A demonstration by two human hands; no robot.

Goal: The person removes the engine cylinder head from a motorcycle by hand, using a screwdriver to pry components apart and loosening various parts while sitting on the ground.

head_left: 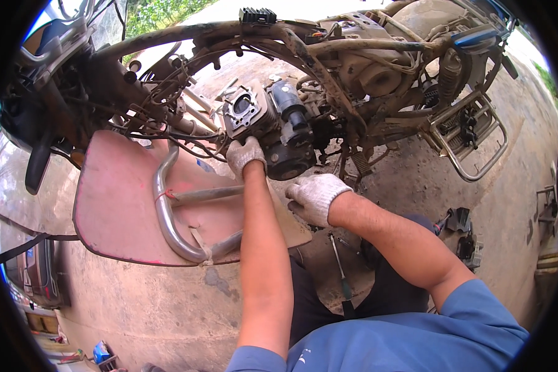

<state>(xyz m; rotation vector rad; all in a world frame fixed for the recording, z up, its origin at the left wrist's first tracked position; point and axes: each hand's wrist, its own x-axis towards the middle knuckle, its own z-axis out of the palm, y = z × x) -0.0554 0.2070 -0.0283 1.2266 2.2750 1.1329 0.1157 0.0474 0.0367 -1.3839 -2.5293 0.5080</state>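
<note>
A motorcycle engine [285, 133] sits in the open frame, its cylinder [245, 111] uncovered on top with studs and a dark bore showing. My left hand [246, 156], in a whitish knit glove, is closed against the cylinder's lower near side; what its fingertips grip is hidden. Just below the engine's round dark side cover [290, 162], my right hand [317, 197], gloved alike, hangs apart from it. Its fingers are curled inward, and whatever they may hold cannot be made out.
The motorcycle frame [198, 32] spans the far side, with loose wires and hoses. A chrome crash bar [162, 201] and pink panel [115, 198] stand at the left. A screwdriver [338, 260] lies between my legs. Dark parts [459, 220] lie at right, below a metal rack [468, 170].
</note>
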